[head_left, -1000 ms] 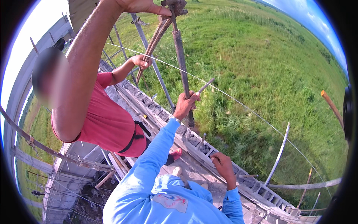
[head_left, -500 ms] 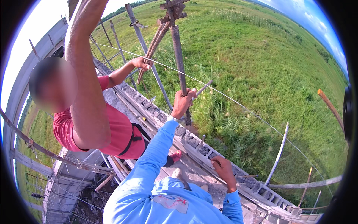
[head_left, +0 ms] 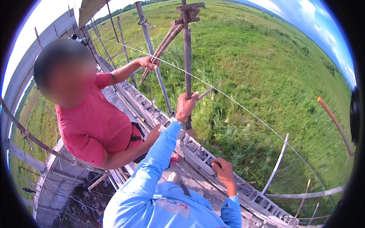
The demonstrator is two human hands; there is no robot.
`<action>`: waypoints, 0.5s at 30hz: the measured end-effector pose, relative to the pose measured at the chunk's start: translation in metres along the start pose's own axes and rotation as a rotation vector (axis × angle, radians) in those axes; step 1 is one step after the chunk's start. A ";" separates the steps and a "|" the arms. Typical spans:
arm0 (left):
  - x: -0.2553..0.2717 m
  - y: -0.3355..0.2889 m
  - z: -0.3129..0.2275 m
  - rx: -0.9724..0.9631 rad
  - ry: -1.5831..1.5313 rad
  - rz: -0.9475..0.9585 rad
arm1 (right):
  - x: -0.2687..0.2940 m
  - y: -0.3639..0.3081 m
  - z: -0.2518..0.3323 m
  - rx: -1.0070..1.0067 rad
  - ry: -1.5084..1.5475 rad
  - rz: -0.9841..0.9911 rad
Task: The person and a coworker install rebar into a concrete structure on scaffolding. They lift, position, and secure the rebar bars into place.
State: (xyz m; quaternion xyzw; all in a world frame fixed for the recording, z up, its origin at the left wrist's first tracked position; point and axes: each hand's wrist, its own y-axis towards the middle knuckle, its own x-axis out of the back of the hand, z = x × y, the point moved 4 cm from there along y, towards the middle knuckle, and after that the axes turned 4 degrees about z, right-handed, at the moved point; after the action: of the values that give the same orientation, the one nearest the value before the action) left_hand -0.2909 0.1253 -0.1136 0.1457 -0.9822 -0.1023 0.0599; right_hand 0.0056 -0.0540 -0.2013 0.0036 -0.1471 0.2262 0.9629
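Note:
My left hand [head_left: 185,106] is wrapped round an upright brown pole [head_left: 187,64], outstretched beyond the block wall's edge. A short thin rod [head_left: 206,92] sticks out to the right beside that hand; I cannot tell whether my fingers hold it too. Short crosspieces [head_left: 190,7] sit at the pole's top, with ribbed bars [head_left: 163,43] slanting down from them. A co-worker in a red shirt [head_left: 93,121] stands at my left, one hand [head_left: 148,63] at these bars. My right hand [head_left: 223,171] is curled closed above the wall; its inside is hidden.
A hollow-block wall [head_left: 205,154] runs diagonally below me, with planks along it. A taut white string [head_left: 235,100] crosses the view. Scaffold poles [head_left: 154,55] stand ahead, and a pale pole [head_left: 276,163] leans at right. Grass lies beyond; a rubble-strewn pit [head_left: 87,197] opens lower left.
The co-worker's raised arm has come down to waist height, near my left sleeve. My left hand stays on the pole, and my right hand stays curled. The view has shifted slightly.

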 end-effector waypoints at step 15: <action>0.016 0.014 0.008 0.128 0.121 0.269 | 0.001 0.166 0.125 0.288 0.492 -0.440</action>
State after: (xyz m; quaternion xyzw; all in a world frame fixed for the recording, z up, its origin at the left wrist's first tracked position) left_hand -0.3112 0.1347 -0.1174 0.0222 -0.9919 -0.0215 0.1229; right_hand -0.1018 0.0865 -0.0914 0.1165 0.1266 0.0259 0.9847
